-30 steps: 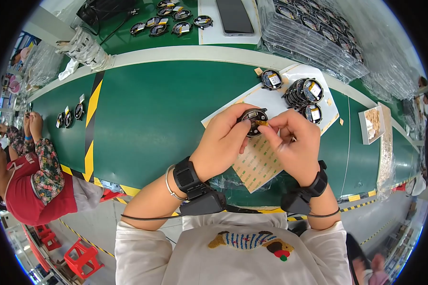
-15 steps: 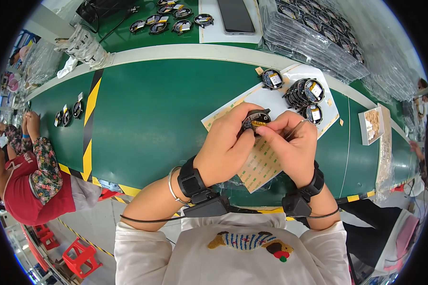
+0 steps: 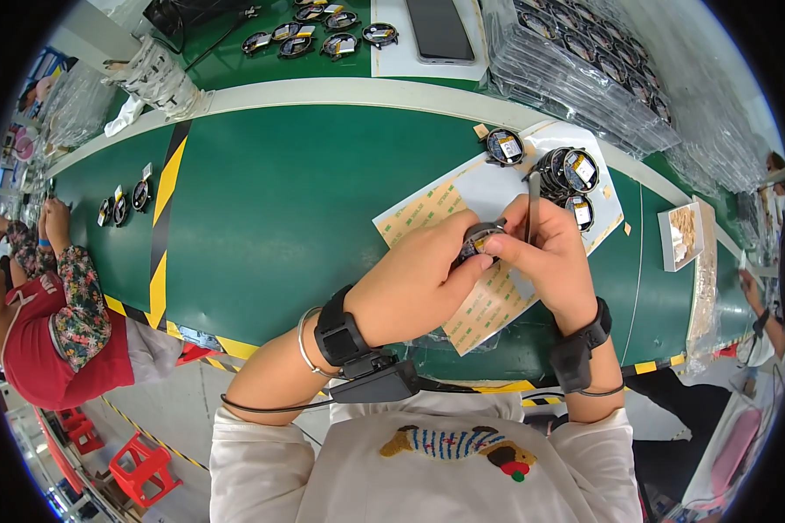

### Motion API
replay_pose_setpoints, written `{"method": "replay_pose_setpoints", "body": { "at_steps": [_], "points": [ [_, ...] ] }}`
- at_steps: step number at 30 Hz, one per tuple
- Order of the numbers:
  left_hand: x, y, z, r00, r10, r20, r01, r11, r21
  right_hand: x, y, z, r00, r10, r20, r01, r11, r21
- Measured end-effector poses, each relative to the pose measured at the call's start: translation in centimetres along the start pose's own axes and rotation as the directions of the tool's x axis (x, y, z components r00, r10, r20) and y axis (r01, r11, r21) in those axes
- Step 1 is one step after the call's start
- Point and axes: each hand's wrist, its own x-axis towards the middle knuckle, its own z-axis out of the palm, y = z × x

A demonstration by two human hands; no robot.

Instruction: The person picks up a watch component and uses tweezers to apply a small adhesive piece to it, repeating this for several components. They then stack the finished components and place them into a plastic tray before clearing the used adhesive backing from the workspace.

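Note:
My left hand grips a round black watch case by its rim, tilted so its inside is partly hidden by the fingers. A bit of yellow shows inside it. The thumb and index finger of my right hand press at the case's right edge. Tucked in that same hand is a flat metal tool like tweezers, pointing away from me. Below both hands lies a backing sheet with rows of tan adhesive pieces. Beyond my right hand stand stacked watch cases, with a single watch case to their left.
A small white box with tan scraps sits at right. Clear trays of watch cases are piled at far right. A phone and several watch cases lie beyond the pale ledge. At left, a co-worker in red sits beside striped tape.
The watch case has tipped, so less of its inside shows. My right hand has turned, and the metal tool now sticks up away from me. At far right, another person's arm has come into view.

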Motion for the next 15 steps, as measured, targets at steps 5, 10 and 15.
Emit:
{"method": "replay_pose_setpoints", "body": {
  "at_steps": [5, 10, 15],
  "points": [
    [-0.1, -0.9, 0.4, 0.97, 0.225, -0.086, -0.193, 0.94, 0.283, 0.1, -0.2, 0.1, 0.987, 0.091, 0.136, -0.092, 0.996, -0.001],
    [0.0, -0.9, 0.7, 0.971, 0.216, -0.103, -0.167, 0.919, 0.357, -0.1, -0.5, 0.7, 0.987, 0.069, 0.148, -0.064, 0.997, -0.034],
    [-0.6, 1.9, 0.7, 0.928, 0.335, -0.163, -0.207, 0.828, 0.521, -1.0, -0.7, -0.3, 0.995, -0.053, 0.088, 0.063, 0.991, -0.117]
  ]
}}
